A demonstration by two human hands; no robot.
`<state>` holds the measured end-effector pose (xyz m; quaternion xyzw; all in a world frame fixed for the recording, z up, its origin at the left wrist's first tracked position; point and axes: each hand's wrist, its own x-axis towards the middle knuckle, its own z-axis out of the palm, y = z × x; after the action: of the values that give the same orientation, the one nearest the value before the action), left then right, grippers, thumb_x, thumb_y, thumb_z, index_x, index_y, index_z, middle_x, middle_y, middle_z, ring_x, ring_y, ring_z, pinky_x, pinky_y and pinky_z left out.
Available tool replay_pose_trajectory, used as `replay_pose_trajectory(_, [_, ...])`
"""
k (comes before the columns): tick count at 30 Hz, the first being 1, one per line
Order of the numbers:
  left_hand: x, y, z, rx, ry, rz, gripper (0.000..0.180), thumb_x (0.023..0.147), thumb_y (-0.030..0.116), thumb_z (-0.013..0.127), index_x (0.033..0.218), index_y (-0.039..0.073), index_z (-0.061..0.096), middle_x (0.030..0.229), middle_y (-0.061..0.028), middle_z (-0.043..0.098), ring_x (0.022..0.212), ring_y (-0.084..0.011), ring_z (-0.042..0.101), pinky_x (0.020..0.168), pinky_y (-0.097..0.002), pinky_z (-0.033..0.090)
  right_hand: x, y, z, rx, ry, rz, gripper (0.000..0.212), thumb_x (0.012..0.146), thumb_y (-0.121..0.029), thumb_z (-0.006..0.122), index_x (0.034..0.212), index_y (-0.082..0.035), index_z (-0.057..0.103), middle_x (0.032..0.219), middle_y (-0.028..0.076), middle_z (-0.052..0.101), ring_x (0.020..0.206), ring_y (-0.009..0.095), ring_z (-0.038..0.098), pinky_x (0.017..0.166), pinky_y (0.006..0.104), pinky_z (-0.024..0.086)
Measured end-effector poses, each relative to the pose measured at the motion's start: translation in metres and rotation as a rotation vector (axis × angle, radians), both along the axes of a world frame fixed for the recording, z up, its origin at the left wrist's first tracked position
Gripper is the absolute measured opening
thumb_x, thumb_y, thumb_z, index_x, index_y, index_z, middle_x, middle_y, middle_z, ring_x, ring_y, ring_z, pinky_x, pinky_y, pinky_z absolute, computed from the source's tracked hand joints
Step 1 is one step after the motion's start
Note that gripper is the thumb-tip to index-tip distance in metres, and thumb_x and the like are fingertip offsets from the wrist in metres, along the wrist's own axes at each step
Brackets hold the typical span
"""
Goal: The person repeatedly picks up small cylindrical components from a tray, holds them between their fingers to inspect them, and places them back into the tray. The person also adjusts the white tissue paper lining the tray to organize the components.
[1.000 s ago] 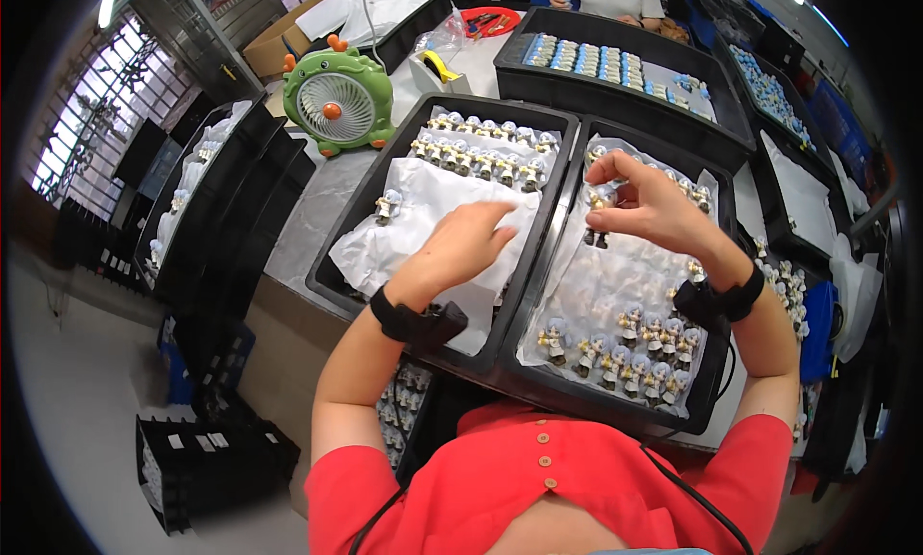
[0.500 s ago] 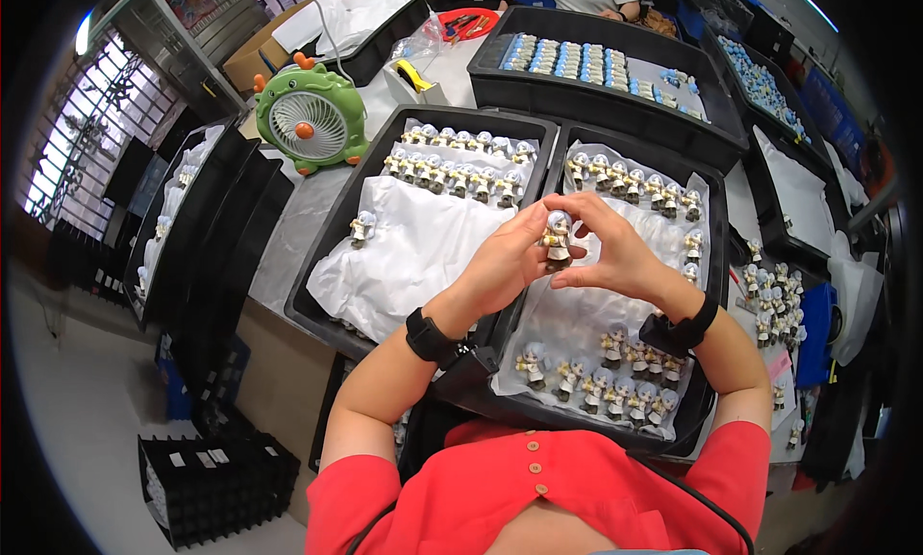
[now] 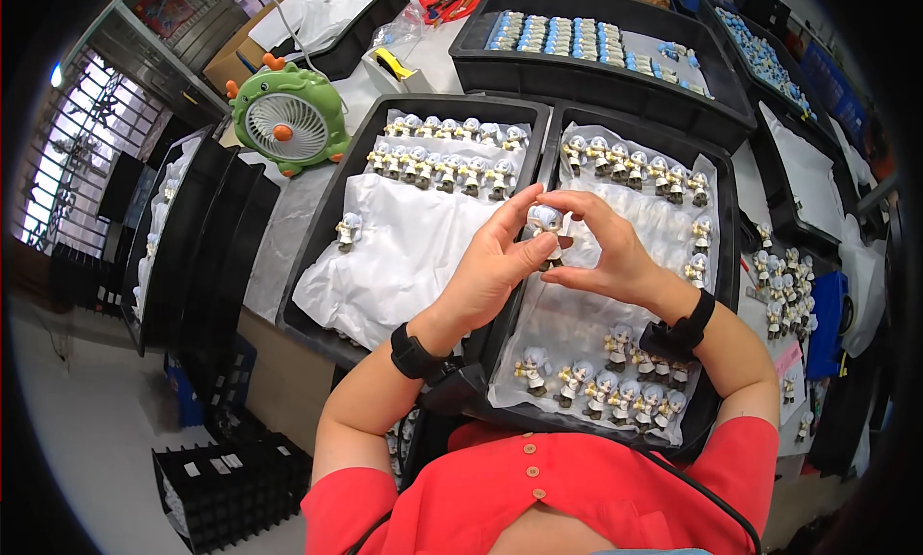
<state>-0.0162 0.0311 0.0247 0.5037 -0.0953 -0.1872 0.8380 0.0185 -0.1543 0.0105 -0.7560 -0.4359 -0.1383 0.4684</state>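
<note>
A small figurine (image 3: 545, 219) with pale blue hair and a white-and-gold outfit is held upright between my hands, above the gap between two black trays. My left hand (image 3: 492, 267) is closed on it, the thumb lying across its front and hiding part of the body. The fingers of my right hand (image 3: 620, 252) curve around its other side, forefinger by the head and thumb by the base. Below the hands lie the left tray (image 3: 332, 195) and right tray (image 3: 728, 219), both lined with white sheeting and holding rows of similar figurines. One figurine (image 3: 348, 230) lies alone on the left sheet.
A green fan (image 3: 288, 118) and a yellow tape dispenser (image 3: 394, 67) stand behind the left tray. Beyond is a larger black tray (image 3: 606, 72) of blue-and-white pieces. Loose figurines (image 3: 784, 281) crowd the table at right. Stacked black trays (image 3: 207, 238) flank the left side.
My left thumb has moved across the figurine's front, and the figurine is a little tilted. The view has shifted slightly; the co-worker at the far side is now mostly out of it.
</note>
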Motion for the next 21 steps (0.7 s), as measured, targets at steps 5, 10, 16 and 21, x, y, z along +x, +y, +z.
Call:
replay_pose_trajectory(5, [0.0036,0.0,-0.0049,-0.097,0.027,-0.049,0.06,0.094,0.017,0.053,0.144,0.005,0.021,0.125,-0.0112,0.049,0.109,-0.0257,0.057,0.089,-0.0355,0.049,-0.0022,0.0019,-0.001,0.03,0.071,-0.016,0.082,0.06,-0.012,0.082,0.131,-0.008,0.042,0.111,0.01,0.054,0.094,0.024,0.053,0.083,0.0355,0.046])
replay_pose_trajectory(10, [0.0047,0.0017,-0.0074,-0.172,0.037,-0.095,0.054,0.097,0.021,0.046,0.144,0.007,0.022,0.124,-0.0129,0.051,0.11,-0.03,0.057,0.09,-0.0405,0.048,-0.0026,-0.0021,-0.0036,-0.036,0.176,-0.019,0.084,0.062,-0.01,0.08,0.135,-0.009,0.039,0.121,0.009,0.051,0.104,0.021,0.052,0.088,0.0327,0.045])
replay_pose_trajectory(16, [0.005,0.0025,-0.0092,-0.169,0.045,-0.107,0.05,0.099,0.019,0.04,0.144,0.008,0.022,0.125,-0.0133,0.051,0.112,-0.031,0.056,0.092,-0.0419,0.047,-0.0041,-0.0019,-0.004,-0.017,0.182,-0.037,0.084,0.062,-0.01,0.08,0.135,-0.009,0.039,0.119,0.01,0.052,0.104,0.02,0.053,0.087,0.0321,0.046])
replay_pose_trajectory(21, [0.0053,0.0025,-0.0114,-0.192,0.073,-0.116,0.05,0.099,0.018,0.038,0.144,0.008,0.021,0.126,-0.0138,0.049,0.112,-0.0318,0.056,0.091,-0.0424,0.047,-0.0025,-0.0028,-0.0092,-0.004,0.172,-0.048,0.085,0.062,-0.012,0.082,0.135,-0.009,0.038,0.119,0.01,0.053,0.109,0.021,0.053,0.09,0.0334,0.044])
